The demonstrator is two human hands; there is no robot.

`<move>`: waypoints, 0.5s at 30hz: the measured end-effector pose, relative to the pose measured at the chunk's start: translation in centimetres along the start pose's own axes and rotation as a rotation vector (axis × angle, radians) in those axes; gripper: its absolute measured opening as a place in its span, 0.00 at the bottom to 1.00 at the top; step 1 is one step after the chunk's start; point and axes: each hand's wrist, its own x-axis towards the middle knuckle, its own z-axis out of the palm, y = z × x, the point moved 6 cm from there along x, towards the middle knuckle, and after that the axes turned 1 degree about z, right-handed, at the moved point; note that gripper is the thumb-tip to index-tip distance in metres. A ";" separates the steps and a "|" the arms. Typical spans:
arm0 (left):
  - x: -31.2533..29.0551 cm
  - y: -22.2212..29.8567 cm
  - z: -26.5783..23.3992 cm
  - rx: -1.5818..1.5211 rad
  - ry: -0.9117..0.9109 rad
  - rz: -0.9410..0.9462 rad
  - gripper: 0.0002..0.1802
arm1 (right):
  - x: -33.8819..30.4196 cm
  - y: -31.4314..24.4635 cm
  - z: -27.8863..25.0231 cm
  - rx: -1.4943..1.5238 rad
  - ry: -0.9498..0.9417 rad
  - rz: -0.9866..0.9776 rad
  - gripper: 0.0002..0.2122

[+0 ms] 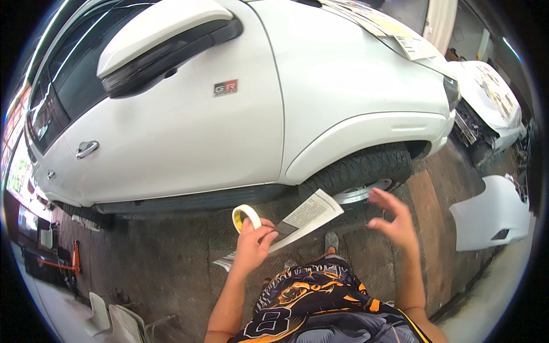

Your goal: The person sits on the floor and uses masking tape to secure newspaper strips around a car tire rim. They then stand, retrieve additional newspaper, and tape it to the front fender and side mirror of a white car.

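Note:
Held in my left hand (pixel 254 243) are a roll of cream masking tape (pixel 237 215) and a long strip of newspaper (pixel 313 216). The strip slants up to the right past my fingers, and its other end hangs below that hand. My right hand (pixel 396 220) is raised beside the strip's far end, apart from it, with the thumb and fingers spread and nothing between them. In front of me stands a white car (pixel 200 137), its side turned to me, with a front wheel (pixel 366 171) just beyond the paper.
A side mirror (pixel 166 43) juts from the car toward me. Paper sheets (pixel 400 40) lie on its hood. At right, a loose white bumper-like panel (pixel 489 214) rests near another white car (pixel 492 91). At left are an orange jack-like tool (pixel 75 257) and pale chair-like pieces (pixel 123 323).

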 end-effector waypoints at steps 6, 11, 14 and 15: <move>0.2 0.1 1.6 -0.037 -0.013 0.007 0.09 | -0.2 0.7 9.6 0.578 -0.133 0.113 0.24; 0.0 0.2 1.8 0.007 0.122 -0.101 0.22 | 1.7 -0.1 9.2 0.395 0.148 0.015 0.08; -1.7 3.3 1.0 0.186 0.476 0.089 0.40 | 2.6 -0.7 10.8 0.451 0.125 0.023 0.09; -2.2 4.3 1.3 0.185 0.497 0.158 0.44 | 2.9 -1.1 11.6 0.436 0.084 0.006 0.10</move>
